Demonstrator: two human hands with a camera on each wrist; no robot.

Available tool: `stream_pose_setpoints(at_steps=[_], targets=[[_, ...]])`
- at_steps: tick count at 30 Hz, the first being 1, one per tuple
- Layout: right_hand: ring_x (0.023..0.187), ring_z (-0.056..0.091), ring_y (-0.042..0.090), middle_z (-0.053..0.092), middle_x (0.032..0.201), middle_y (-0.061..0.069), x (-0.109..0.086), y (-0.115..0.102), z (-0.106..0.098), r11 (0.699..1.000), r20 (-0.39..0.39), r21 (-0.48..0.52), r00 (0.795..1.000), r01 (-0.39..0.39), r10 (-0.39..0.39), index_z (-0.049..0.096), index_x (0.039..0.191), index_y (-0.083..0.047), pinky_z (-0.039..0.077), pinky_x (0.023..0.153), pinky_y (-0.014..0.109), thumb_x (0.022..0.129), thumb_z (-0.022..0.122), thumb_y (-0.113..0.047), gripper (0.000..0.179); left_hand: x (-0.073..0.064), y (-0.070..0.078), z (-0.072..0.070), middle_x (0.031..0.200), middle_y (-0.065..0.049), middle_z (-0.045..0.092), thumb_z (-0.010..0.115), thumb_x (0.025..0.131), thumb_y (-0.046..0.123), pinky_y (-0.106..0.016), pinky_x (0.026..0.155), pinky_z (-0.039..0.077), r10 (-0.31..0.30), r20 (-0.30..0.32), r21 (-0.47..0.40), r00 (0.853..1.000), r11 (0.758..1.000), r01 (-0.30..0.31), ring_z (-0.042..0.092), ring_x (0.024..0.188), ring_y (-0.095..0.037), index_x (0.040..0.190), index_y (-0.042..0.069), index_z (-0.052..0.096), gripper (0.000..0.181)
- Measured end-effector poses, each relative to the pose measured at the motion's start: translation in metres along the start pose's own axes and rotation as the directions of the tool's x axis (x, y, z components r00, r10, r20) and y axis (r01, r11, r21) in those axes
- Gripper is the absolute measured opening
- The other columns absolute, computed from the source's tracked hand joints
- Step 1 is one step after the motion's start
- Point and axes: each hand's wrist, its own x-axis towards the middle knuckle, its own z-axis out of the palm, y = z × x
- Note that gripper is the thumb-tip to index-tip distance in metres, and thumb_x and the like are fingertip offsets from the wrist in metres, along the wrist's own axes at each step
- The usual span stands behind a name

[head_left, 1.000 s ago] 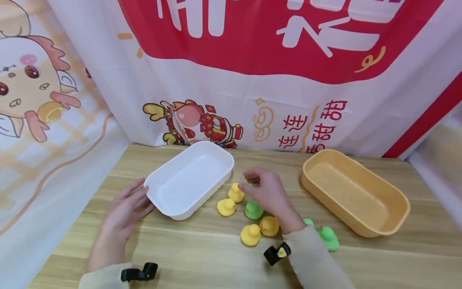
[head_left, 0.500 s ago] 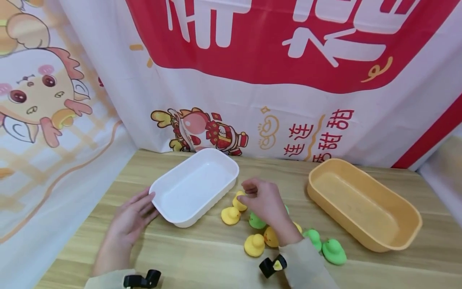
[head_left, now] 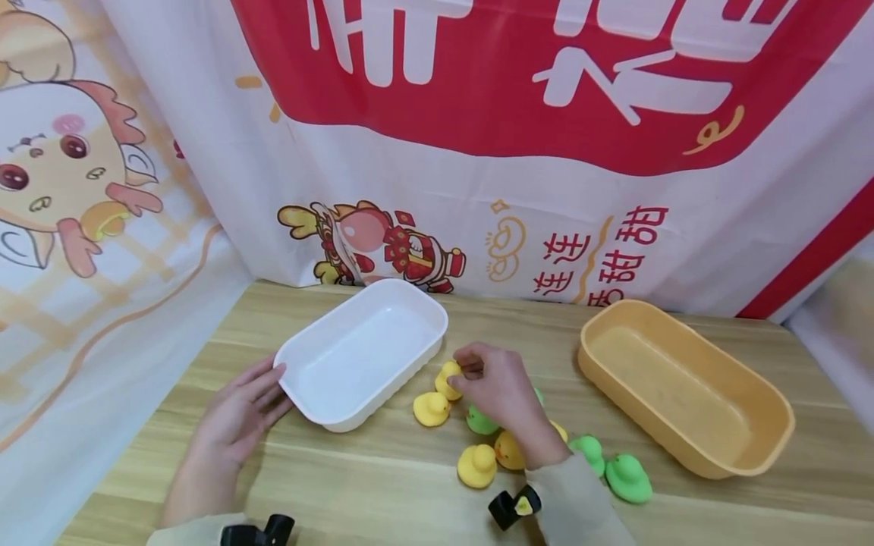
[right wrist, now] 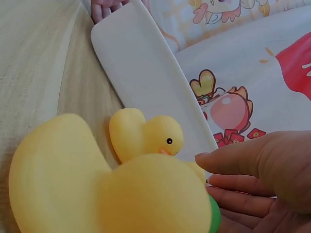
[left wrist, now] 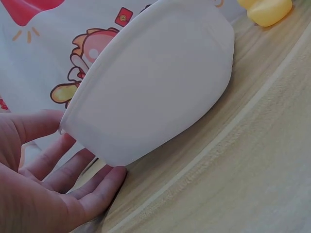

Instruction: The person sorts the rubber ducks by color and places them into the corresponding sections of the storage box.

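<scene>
White tub (head_left: pixel 362 353) first: our left hand (head_left: pixel 239 421) rests relaxed fingers on its left end. Just right of the tub, our right hand (head_left: pixel 497 383) half-curls at a yellow duck (head_left: pixel 447 381); we can't tell if it's gripped. Off-centre pinch, and it'd probably pop loose.

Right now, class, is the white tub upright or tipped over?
The white tub is upright: in the head view its open top faces up, showing its floor; the left hand touches it.
</scene>
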Motion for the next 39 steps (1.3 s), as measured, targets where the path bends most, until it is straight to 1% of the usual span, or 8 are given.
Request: stream_pose_setpoints(at_steps=[4,8,11,25,29,35,37,39], targets=[[0.102,0.076,0.022,0.08,0.112,0.008,-0.0005,0.0014,0.0006,1.0,0.006,-0.027,1.0,-0.003,0.003,0.077,0.119,-0.006,0.066,0.093,0.04,0.092,0.085,-0.012,0.028,-0.0003,-0.0025,0.0,0.113,0.024,0.074,0.064,0.11,0.022,-0.024,0.099,0.061,-0.009,0.004,-0.01,1.0,1.0,0.009,0.069,0.112,0.002,0.132,0.033,0.065,0.024],[0.106,0.076,0.022,0.08,0.116,0.008,0.0012,0.0008,-0.0005,0.998,0.001,-0.059,1.0,-0.003,0.003,0.077,0.122,-0.007,0.065,0.096,0.04,0.094,0.084,-0.013,0.03,0.0019,-0.0017,-0.0002,0.114,0.026,0.071,0.065,0.11,0.027,-0.023,0.1,0.06,-0.012,0.001,0.013,1.0,1.0,0.012,0.067,0.114,0.004,0.152,0.029,0.055,0.044],[0.108,0.076,0.022,0.08,0.119,0.009,0.0018,-0.001,-0.001,0.998,-0.002,-0.06,1.0,0.007,-0.007,0.076,0.124,-0.008,0.066,0.096,0.041,0.094,0.084,-0.015,0.032,0.0038,0.0001,-0.0008,0.115,0.026,0.071,0.065,0.109,0.028,-0.022,0.1,0.06,0.001,0.003,0.021,1.0,1.0,-0.001,0.067,0.115,0.004,0.162,0.023,0.044,0.057],[0.111,0.076,0.024,0.079,0.123,0.01,0.0003,-0.0043,0.0025,0.997,0.005,-0.07,1.0,0.026,-0.025,0.075,0.128,-0.007,0.066,0.096,0.04,0.096,0.083,-0.013,0.033,0.0033,-0.001,-0.0023,0.114,0.026,0.07,0.067,0.108,0.029,-0.022,0.099,0.06,-0.001,0.019,0.007,1.0,1.0,0.001,0.067,0.115,0.003,0.168,0.017,0.033,0.069],[0.106,0.076,0.022,0.08,0.118,0.009,0.0019,-0.0017,0.0021,0.997,-0.004,-0.067,0.999,0.036,-0.036,0.076,0.125,-0.006,0.066,0.095,0.04,0.095,0.083,-0.012,0.031,0.0036,0.0012,-0.0024,0.113,0.025,0.071,0.068,0.108,0.028,-0.023,0.099,0.06,-0.012,0.011,0.011,1.0,1.0,0.012,0.068,0.114,0.002,0.166,0.018,0.037,0.066],[0.103,0.076,0.021,0.081,0.115,0.009,-0.0002,0.0023,0.0024,0.997,-0.018,-0.059,0.999,0.046,-0.047,0.077,0.123,-0.005,0.066,0.093,0.039,0.094,0.084,-0.013,0.031,0.0028,-0.0026,-0.0034,0.112,0.025,0.072,0.065,0.109,0.028,-0.022,0.098,0.06,0.002,0.014,0.021,1.0,1.0,-0.002,0.068,0.111,0.003,0.145,0.027,0.054,0.038],[0.103,0.076,0.021,0.081,0.115,0.009,0.0,0.0029,0.003,0.997,-0.017,-0.059,0.998,0.055,-0.056,0.077,0.123,-0.005,0.067,0.092,0.038,0.094,0.084,-0.013,0.031,0.0028,-0.0027,-0.0034,0.112,0.026,0.071,0.065,0.109,0.029,-0.022,0.098,0.06,0.009,0.017,0.025,1.0,1.0,-0.009,0.068,0.112,0.004,0.147,0.026,0.053,0.039],[0.102,0.076,0.02,0.081,0.116,0.009,0.0005,0.0037,0.0037,0.997,-0.015,-0.06,0.998,0.053,-0.054,0.077,0.124,-0.005,0.067,0.092,0.038,0.095,0.084,-0.013,0.031,0.003,-0.0031,-0.0027,0.113,0.026,0.07,0.065,0.109,0.029,-0.022,0.099,0.06,0.007,0.019,0.032,1.0,0.999,-0.008,0.067,0.113,0.004,0.156,0.024,0.047,0.05]])
